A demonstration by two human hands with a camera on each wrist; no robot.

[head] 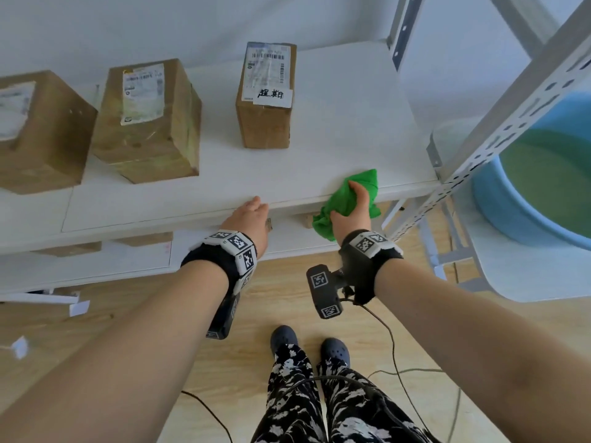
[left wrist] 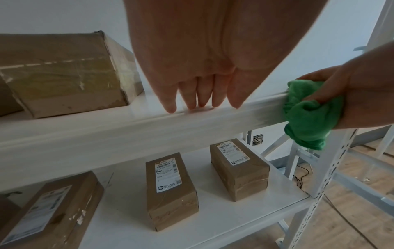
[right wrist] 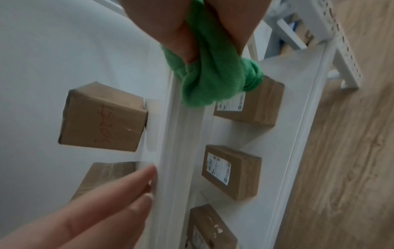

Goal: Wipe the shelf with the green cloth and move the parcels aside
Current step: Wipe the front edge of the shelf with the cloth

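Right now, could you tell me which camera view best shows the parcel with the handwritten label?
The head view: the parcel with the handwritten label stands whole on the shelf, label readable. The right wrist view shows only its plain cardboard sides; the left wrist view does not show it.

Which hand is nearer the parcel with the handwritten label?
Left hand, fingers on the shelf front edge, just nearer the parcel. Right hand grips the green cloth farther right.
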